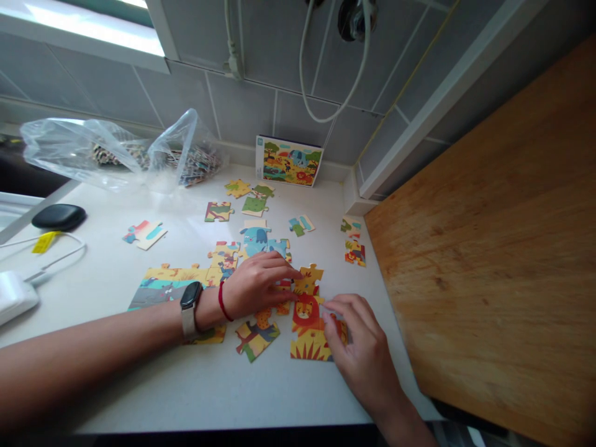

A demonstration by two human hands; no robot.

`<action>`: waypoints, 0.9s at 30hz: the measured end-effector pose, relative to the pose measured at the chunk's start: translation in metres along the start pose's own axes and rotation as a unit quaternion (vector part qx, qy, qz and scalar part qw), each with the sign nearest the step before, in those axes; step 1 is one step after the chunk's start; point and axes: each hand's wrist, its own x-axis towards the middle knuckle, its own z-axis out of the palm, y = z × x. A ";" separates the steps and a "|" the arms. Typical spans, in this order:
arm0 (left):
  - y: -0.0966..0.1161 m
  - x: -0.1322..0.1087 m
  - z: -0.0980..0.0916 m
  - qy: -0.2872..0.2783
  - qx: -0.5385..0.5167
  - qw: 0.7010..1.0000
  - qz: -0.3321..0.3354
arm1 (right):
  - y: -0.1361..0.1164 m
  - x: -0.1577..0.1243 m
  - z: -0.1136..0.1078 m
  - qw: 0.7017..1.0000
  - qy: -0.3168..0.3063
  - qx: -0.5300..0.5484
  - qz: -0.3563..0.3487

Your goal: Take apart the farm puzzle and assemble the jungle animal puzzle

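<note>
My left hand (263, 279) reaches across from the left, fingers stretched out, its tips at the left edge of a joined lion section (306, 310) of a jigsaw puzzle. A yellow puzzle piece (309, 279) sits at the top of that section. On the right side, my right hand (361, 338) has thumb and index fingertips close together on a puzzle piece (343, 331) with orange on it, mostly hidden by the fingers. Beyond my left hand lies a blue elephant section (255, 241). A grey-and-teal section (156, 292) is partly under my left forearm.
Loose pieces lie around: a tree-trunk piece (218, 212), green pieces (254, 205), a pink-and-blue pair (145, 234), a right-hand stack (354, 253). The picture box (289, 162) leans on the wall near a plastic bag (186, 155). A wooden board (493, 248) borders the right.
</note>
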 end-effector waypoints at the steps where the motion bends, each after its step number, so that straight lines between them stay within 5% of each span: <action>1: 0.000 0.000 0.000 0.005 0.000 1.000 -0.007 | -0.005 -0.002 -0.001 0.997 -0.043 -0.035 -0.045; 4: -0.001 0.001 0.000 0.010 0.003 1.000 -0.014 | -0.014 -0.005 -0.004 0.972 -0.170 -0.099 -0.126; 7: 0.000 0.001 0.000 0.013 0.014 0.999 -0.026 | -0.012 -0.006 -0.008 0.956 -0.225 -0.146 -0.120; 20: 0.003 -0.001 -0.002 0.043 0.029 0.998 -0.020 | 0.019 0.002 -0.031 0.968 -0.204 -0.143 -0.004; 27: 0.006 0.002 -0.003 -0.047 0.063 0.996 0.038 | 0.023 0.001 -0.031 0.974 -0.200 -0.107 0.011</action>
